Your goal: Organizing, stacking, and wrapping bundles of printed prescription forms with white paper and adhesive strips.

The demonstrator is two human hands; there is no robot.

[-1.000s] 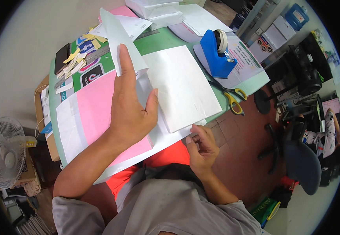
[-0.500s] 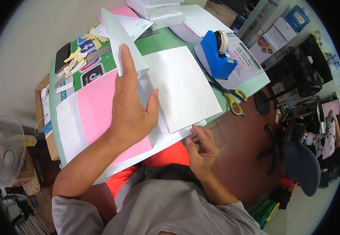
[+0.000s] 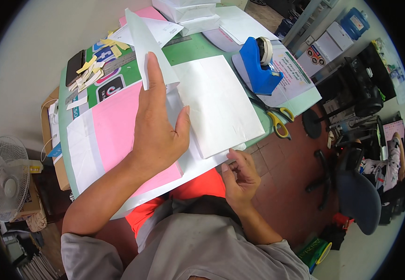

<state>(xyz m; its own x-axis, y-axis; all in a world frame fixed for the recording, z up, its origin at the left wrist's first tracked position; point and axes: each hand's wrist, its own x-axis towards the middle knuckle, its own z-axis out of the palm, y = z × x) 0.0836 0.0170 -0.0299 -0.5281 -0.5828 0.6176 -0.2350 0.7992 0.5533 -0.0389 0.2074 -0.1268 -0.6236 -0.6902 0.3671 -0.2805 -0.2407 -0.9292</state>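
My left hand [image 3: 160,121] is open over the papers, fingers extended upward against a curled white sheet [image 3: 144,35], thumb at the left edge of a white paper stack [image 3: 221,107]. My right hand [image 3: 239,175] is below that stack, fingers loosely curled and apart from the thumb, index fingertip at the lower edge, nothing visible in it. Pink paper [image 3: 113,121] with a white margin lies under my left hand. Yellow-and-black scissors [image 3: 279,123] and a blue tape dispenser [image 3: 258,74] sit right of the stack.
Green table mat [image 3: 188,46] carries paper bundles [image 3: 188,14], yellow strips [image 3: 85,70], a ruler and a dark phone [image 3: 74,67]. A fan [image 3: 4,179] stands left; an office chair [image 3: 356,196], another person's legs [image 3: 394,158] and a water dispenser [image 3: 333,42] are right.
The curled sheet and my left hand's fingers have shifted slightly to the right. My right hand is almost unmoved.
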